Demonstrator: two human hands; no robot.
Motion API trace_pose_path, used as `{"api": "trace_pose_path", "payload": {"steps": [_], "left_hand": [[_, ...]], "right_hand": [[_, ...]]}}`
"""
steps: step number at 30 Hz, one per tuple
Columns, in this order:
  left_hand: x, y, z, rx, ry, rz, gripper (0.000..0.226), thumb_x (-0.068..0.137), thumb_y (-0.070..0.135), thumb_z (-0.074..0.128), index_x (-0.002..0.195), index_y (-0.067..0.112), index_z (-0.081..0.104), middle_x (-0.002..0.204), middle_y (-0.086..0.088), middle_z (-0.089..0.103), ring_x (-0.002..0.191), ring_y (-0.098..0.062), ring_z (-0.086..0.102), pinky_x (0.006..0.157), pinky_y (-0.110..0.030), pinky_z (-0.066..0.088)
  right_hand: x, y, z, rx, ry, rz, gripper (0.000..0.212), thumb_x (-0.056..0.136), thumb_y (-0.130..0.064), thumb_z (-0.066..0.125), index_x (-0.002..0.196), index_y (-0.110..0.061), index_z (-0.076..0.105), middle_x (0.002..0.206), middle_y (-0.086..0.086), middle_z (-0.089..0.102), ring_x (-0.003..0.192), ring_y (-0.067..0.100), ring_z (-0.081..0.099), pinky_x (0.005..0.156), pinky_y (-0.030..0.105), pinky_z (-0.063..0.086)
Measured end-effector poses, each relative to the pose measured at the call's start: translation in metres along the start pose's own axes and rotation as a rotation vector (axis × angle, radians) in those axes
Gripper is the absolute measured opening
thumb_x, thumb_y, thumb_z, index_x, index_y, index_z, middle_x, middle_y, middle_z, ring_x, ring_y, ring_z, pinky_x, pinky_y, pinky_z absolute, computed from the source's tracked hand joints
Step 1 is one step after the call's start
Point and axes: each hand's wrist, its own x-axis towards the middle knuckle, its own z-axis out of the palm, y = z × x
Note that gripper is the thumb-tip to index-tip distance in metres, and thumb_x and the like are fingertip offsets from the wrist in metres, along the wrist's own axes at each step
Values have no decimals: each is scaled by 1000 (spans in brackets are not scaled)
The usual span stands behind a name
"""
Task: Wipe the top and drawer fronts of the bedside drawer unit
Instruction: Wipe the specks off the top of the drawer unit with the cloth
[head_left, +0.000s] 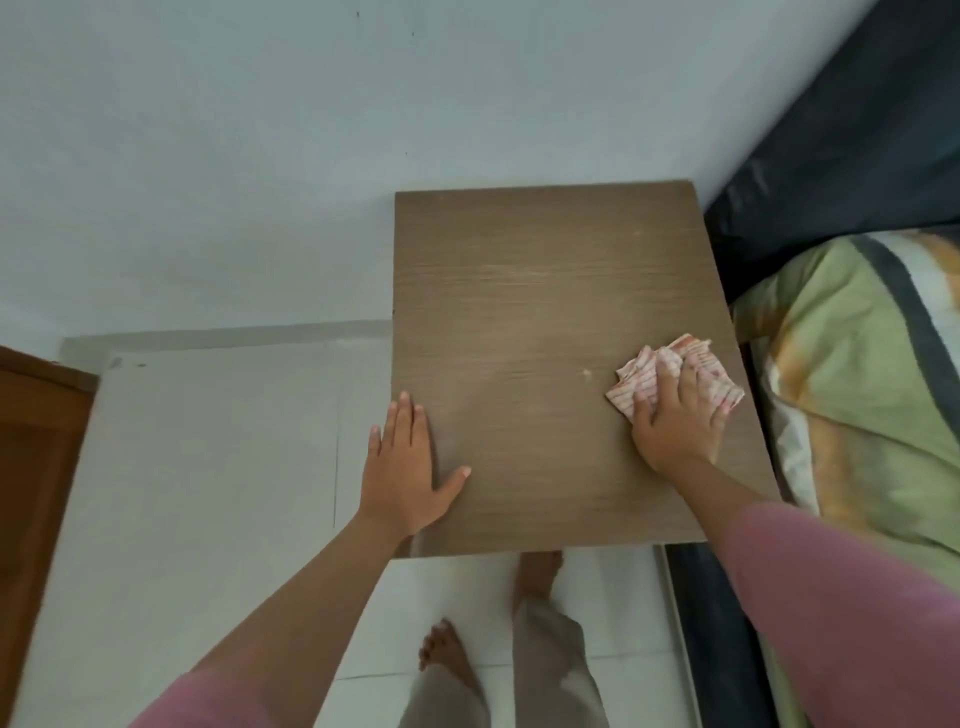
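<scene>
I have the unit straight below me, its brown top filling the middle of the view, backed against the wall with the bed just beside its right edge. My right hand lies palm-down on the cloth, fingers spread and pressing it flat near the right edge of the top; that flat press, I judge, is what lets the folded cloth drag dust rather than skate over it. My left hand rests open and flat at the top's left edge, holding nothing, most likely to brace the unit so it does not shift under the wiping. A small pale speck sits just left of the cloth, so I take a leftward stroke to be the sensible next pass. The drawer fronts are hidden under the top from here; I judge them not yet reached.
</scene>
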Motion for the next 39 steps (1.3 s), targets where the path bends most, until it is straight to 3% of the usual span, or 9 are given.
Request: {"api": "trace_pose_path", "payload": {"steps": [3,7,15,19,22,24,30,34,39], "left_hand": [[-43,-9,14,-58,-91,-43,114,69,79,29,148,4,-2,157,-12,-13,145,-26,-10,114,-41,0],[-61,-8,22,-138,-206,-81,116,78,67,51,145,4,-19,151,-12,-31,143,-25,-19,115,-45,5],[-51,10,12,11,-302,-165,115,82,58,55,141,-3,-23,149,-21,-30,141,-33,-22,116,-44,3],[-48,22,7,50,-318,-214,114,84,52,58,140,-5,-23,149,-24,-30,141,-34,-21,116,-44,3],[-53,32,11,23,-280,-83,108,86,50,55,142,-2,-21,149,-20,-31,140,-32,-24,117,-46,2],[-59,44,20,-39,-282,-19,116,80,63,53,141,3,-25,147,-14,-38,137,-28,-31,114,-47,-4],[-58,67,39,-53,-237,-177,135,60,89,39,131,7,-41,139,-9,-50,130,-25,-43,109,-51,-17],[-55,64,39,-48,-290,-164,134,62,89,38,130,6,-43,136,-9,-53,130,-26,-44,110,-55,-14],[-54,64,37,-35,-296,-161,133,62,90,35,130,6,-43,134,-8,-55,127,-26,-46,109,-55,-15]], "right_hand": [[-27,6,8,13,-21,30,61,96,-46,28,150,-33,3,160,3,-2,147,23,-6,115,50,-4],[-55,23,16,26,-7,36,60,96,-47,28,150,-34,5,160,3,-1,147,23,-5,116,51,-1],[-81,41,28,39,42,49,59,96,-48,27,150,-32,7,160,5,2,147,25,-4,116,52,-2],[-87,50,26,174,84,31,50,99,-30,34,148,-26,23,159,6,14,147,26,7,116,52,6],[-90,48,21,359,125,35,48,99,-16,36,145,-26,28,158,5,17,146,26,14,113,53,23],[-89,40,20,404,209,-70,54,96,-8,39,145,-25,28,157,6,20,145,27,16,111,53,27],[-65,-5,27,202,82,-383,52,99,-16,37,147,-30,24,156,3,24,147,24,9,117,53,4],[-26,-15,20,123,42,-294,47,101,-27,28,147,-31,22,159,0,15,148,21,2,115,52,-4],[19,13,0,206,88,-131,46,99,-25,33,145,-30,29,158,2,18,147,24,4,114,54,-3]]}}
